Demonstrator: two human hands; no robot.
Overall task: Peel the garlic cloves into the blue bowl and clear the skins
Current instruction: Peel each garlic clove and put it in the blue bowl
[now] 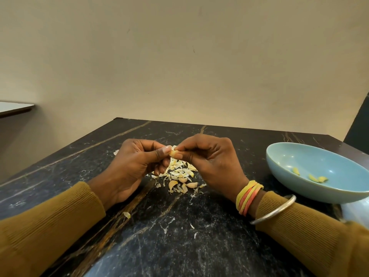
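A dark stone table [179, 236], veined white and gold, has a smooth, low sheen and carries a heap of dry, papery garlic skins [179, 172]. The clove [173, 153] held above the heap shows smooth, pale flesh. At right, a blue bowl [323, 156] with a glossy glaze catches points of light; the peeled cloves [317, 178] inside look smooth and waxy. The sleeves [50, 226] are ribbed mustard knit cloth. On the right wrist are a plain metal bangle [279, 209] with a dull shine and wound bands [248, 196] of yellow and pink thread. The far wall [179, 56] is matt beige paint.
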